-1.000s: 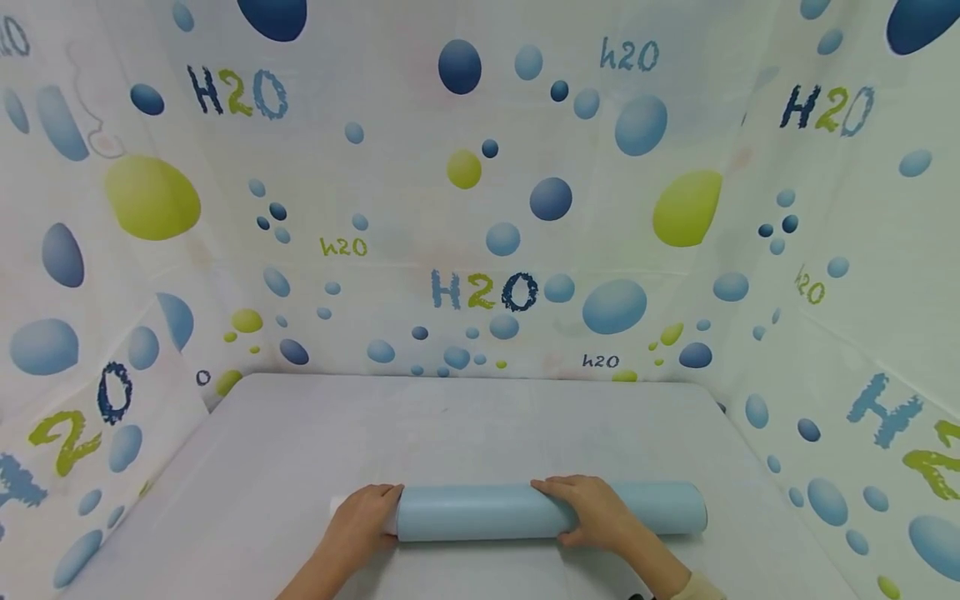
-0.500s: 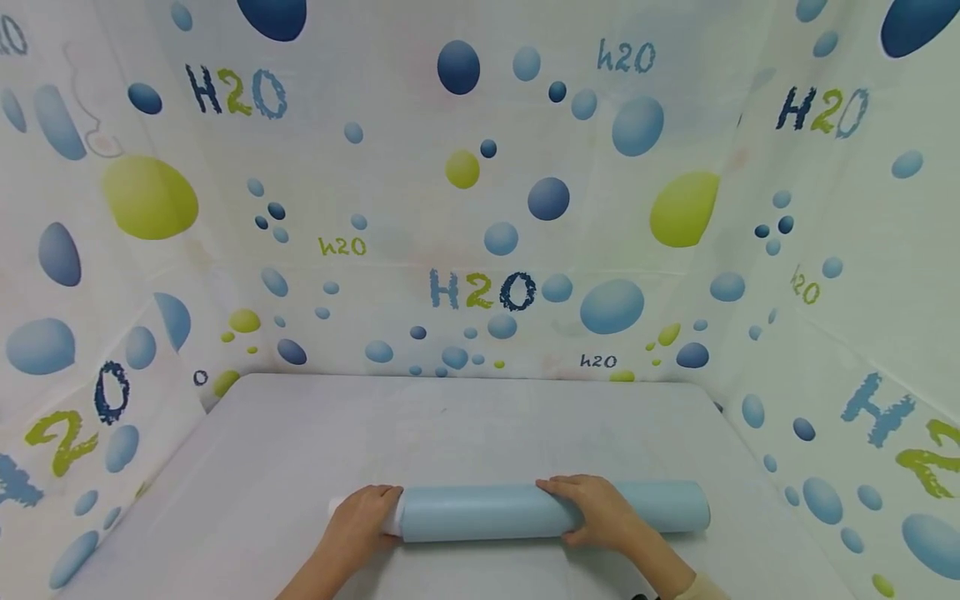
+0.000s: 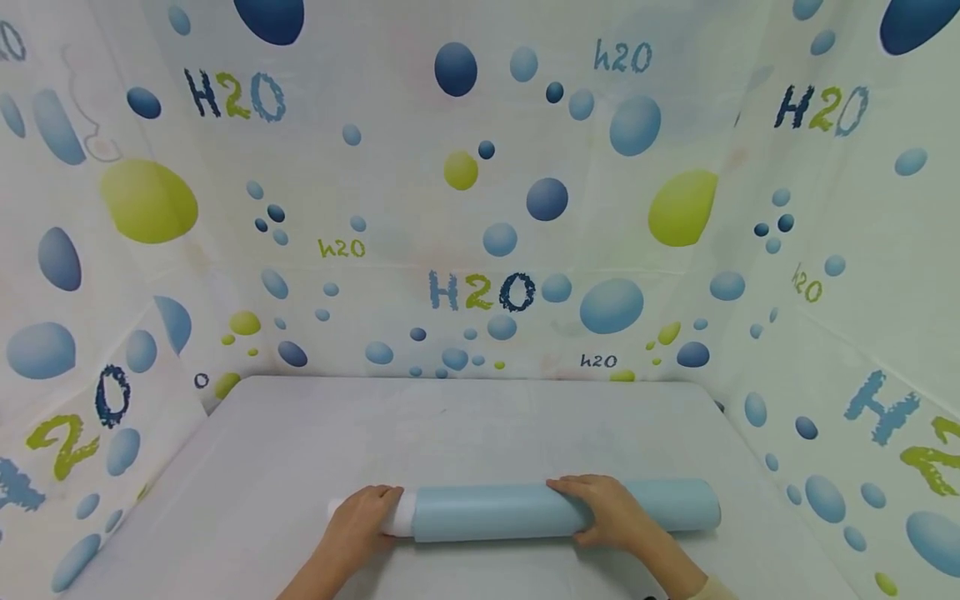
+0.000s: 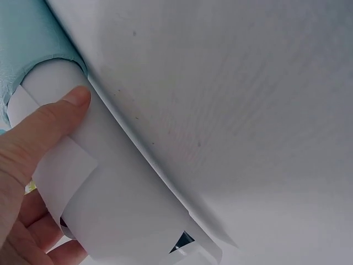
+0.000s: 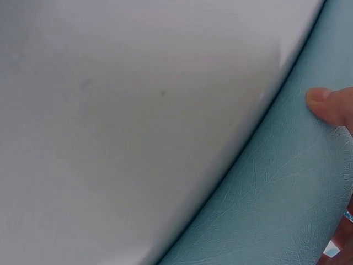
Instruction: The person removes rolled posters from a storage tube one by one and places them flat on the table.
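Note:
A light blue leathery sleeve [image 3: 487,512] lies crosswise near the front of the white table, around a white paper roll [image 3: 406,512] that shows at its left end. My left hand [image 3: 363,525] grips the roll, thumb on top and fingers curled beneath in the left wrist view, where a loose paper edge [image 4: 74,171] overlaps and a small dark patch [image 4: 183,240] shows low down. With my right hand [image 3: 603,512] I hold the sleeve right of its middle, the thumb [image 5: 325,105] lying on its creased surface. Inside the sleeve, the roll is hidden.
The white tabletop [image 3: 465,425] stretches behind the roll to a rounded back edge. Fabric walls [image 3: 405,208] printed with blue and green drops and "H2O" lettering enclose the table at the back and both sides.
My right hand and the blue sleeve have slid to the right, so more of the white roll shows between the left hand and the sleeve. The left hand stays in place.

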Action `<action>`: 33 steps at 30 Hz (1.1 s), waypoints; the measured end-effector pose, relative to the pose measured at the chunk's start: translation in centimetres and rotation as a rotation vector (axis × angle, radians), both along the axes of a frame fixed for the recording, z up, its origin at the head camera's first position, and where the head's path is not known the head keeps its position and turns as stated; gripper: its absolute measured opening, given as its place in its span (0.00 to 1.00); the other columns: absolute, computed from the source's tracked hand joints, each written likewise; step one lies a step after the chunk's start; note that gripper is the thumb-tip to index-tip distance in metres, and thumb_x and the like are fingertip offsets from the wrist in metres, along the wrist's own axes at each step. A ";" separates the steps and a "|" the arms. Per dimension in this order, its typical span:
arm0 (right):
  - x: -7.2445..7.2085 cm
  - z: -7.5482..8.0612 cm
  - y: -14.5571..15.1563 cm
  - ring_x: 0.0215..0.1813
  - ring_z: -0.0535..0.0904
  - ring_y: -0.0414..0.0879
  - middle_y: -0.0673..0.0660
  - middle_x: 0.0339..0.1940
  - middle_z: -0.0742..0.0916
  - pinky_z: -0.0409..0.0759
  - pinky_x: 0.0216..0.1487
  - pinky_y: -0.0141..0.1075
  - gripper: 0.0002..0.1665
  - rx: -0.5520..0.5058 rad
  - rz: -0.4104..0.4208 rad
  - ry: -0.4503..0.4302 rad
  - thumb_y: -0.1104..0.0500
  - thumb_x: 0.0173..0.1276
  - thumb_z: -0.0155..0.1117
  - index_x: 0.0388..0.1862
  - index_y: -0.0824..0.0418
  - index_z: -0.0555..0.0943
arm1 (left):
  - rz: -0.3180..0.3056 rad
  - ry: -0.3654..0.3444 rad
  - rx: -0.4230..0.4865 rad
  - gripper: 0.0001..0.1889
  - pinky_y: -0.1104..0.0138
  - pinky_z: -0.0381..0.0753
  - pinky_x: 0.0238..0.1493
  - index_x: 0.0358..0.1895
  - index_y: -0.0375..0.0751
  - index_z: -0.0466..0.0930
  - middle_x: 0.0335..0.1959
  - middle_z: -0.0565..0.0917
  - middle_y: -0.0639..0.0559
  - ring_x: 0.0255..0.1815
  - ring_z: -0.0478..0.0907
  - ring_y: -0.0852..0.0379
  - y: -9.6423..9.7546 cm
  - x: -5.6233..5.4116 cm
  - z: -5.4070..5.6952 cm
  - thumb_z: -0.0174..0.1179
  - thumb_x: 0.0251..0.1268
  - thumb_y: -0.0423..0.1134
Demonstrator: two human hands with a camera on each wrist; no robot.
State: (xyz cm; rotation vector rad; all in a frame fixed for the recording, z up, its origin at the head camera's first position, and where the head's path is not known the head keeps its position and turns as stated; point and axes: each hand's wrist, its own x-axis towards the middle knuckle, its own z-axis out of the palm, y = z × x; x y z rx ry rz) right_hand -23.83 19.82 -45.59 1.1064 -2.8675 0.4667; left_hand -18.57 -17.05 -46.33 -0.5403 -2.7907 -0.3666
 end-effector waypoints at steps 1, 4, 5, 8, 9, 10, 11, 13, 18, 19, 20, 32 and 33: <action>0.0 0.0 0.1 0.53 0.77 0.50 0.55 0.54 0.81 0.74 0.51 0.48 0.45 -0.003 0.001 -0.002 0.55 0.38 0.78 0.60 0.55 0.74 | -0.007 -0.003 -0.005 0.31 0.55 0.78 0.40 0.44 0.36 0.78 0.38 0.81 0.44 0.38 0.79 0.46 0.0 0.0 0.0 0.78 0.25 0.34; -0.1 -0.1 0.4 0.52 0.77 0.51 0.55 0.53 0.81 0.74 0.51 0.48 0.45 -0.014 0.004 0.000 0.55 0.37 0.78 0.60 0.55 0.74 | -0.022 -0.024 -0.015 0.33 0.56 0.78 0.40 0.47 0.39 0.78 0.38 0.81 0.46 0.39 0.78 0.47 0.0 0.0 0.0 0.77 0.26 0.35; -0.1 -0.2 0.5 0.52 0.77 0.51 0.55 0.53 0.81 0.74 0.51 0.48 0.45 -0.016 0.003 0.000 0.56 0.37 0.78 0.60 0.55 0.74 | -0.024 -0.032 -0.018 0.33 0.56 0.78 0.40 0.48 0.39 0.78 0.38 0.81 0.47 0.38 0.78 0.48 0.0 0.0 0.1 0.77 0.27 0.35; -0.1 -0.4 0.8 0.52 0.77 0.51 0.55 0.53 0.81 0.74 0.51 0.47 0.45 -0.025 0.007 0.012 0.56 0.36 0.79 0.59 0.55 0.74 | -0.021 -0.048 -0.023 0.32 0.55 0.78 0.40 0.47 0.39 0.78 0.37 0.81 0.46 0.38 0.78 0.48 0.0 0.0 0.1 0.77 0.27 0.34; -0.1 -0.4 0.9 0.52 0.77 0.51 0.55 0.53 0.81 0.75 0.51 0.47 0.45 -0.026 0.010 0.019 0.56 0.36 0.79 0.59 0.55 0.74 | -0.018 -0.051 -0.022 0.32 0.55 0.78 0.41 0.46 0.39 0.78 0.37 0.81 0.46 0.38 0.78 0.48 0.0 0.0 0.2 0.77 0.27 0.34; -0.1 -0.5 1.0 0.52 0.77 0.51 0.55 0.53 0.81 0.75 0.51 0.47 0.45 -0.028 0.009 0.019 0.56 0.36 0.79 0.59 0.55 0.74 | -0.015 -0.053 -0.020 0.32 0.55 0.78 0.41 0.46 0.39 0.78 0.37 0.81 0.46 0.38 0.78 0.48 0.1 0.0 0.2 0.77 0.27 0.34; -0.1 -0.5 1.1 0.52 0.77 0.50 0.55 0.53 0.81 0.75 0.51 0.47 0.45 -0.028 0.009 0.022 0.56 0.36 0.79 0.59 0.55 0.74 | -0.014 -0.051 -0.019 0.32 0.55 0.77 0.41 0.46 0.39 0.78 0.37 0.81 0.46 0.38 0.78 0.48 0.1 0.0 0.3 0.77 0.26 0.34; -0.2 -0.5 1.2 0.52 0.77 0.50 0.54 0.53 0.81 0.74 0.51 0.48 0.45 -0.032 0.008 0.020 0.56 0.36 0.79 0.59 0.55 0.74 | -0.011 -0.047 -0.015 0.32 0.55 0.77 0.41 0.46 0.39 0.78 0.37 0.81 0.46 0.38 0.78 0.48 0.1 0.0 0.3 0.77 0.26 0.33; -0.1 -0.5 1.5 0.53 0.76 0.51 0.54 0.54 0.81 0.74 0.52 0.48 0.45 -0.028 -0.012 -0.006 0.56 0.37 0.78 0.60 0.54 0.74 | -0.012 -0.034 -0.007 0.32 0.55 0.78 0.41 0.45 0.39 0.78 0.37 0.81 0.45 0.38 0.78 0.47 0.1 0.0 0.3 0.77 0.25 0.32; -0.1 -0.4 1.6 0.54 0.76 0.51 0.54 0.54 0.81 0.74 0.52 0.48 0.45 -0.026 -0.018 -0.013 0.56 0.37 0.78 0.60 0.54 0.74 | -0.012 -0.033 -0.009 0.32 0.55 0.78 0.41 0.45 0.39 0.78 0.37 0.81 0.45 0.38 0.78 0.47 0.0 0.0 0.3 0.77 0.25 0.32; -0.1 -0.4 1.6 0.54 0.76 0.51 0.54 0.54 0.81 0.73 0.52 0.48 0.45 -0.023 -0.020 -0.011 0.56 0.37 0.78 0.60 0.54 0.74 | -0.013 -0.030 -0.009 0.32 0.55 0.78 0.40 0.45 0.38 0.78 0.37 0.81 0.45 0.38 0.78 0.47 0.0 0.0 0.3 0.77 0.24 0.32; 0.0 -0.8 2.6 0.53 0.76 0.52 0.54 0.54 0.81 0.73 0.52 0.50 0.45 -0.031 -0.034 0.029 0.56 0.36 0.78 0.60 0.52 0.74 | -0.015 -0.015 -0.006 0.32 0.55 0.78 0.41 0.45 0.39 0.79 0.38 0.81 0.46 0.38 0.78 0.47 -0.1 0.1 0.2 0.77 0.24 0.32; 0.0 -0.8 2.7 0.53 0.76 0.52 0.54 0.53 0.81 0.73 0.51 0.50 0.46 -0.034 -0.031 0.035 0.56 0.36 0.78 0.60 0.52 0.74 | -0.016 -0.011 -0.004 0.32 0.55 0.78 0.41 0.45 0.39 0.79 0.38 0.81 0.46 0.39 0.79 0.47 -0.1 0.1 0.2 0.77 0.24 0.32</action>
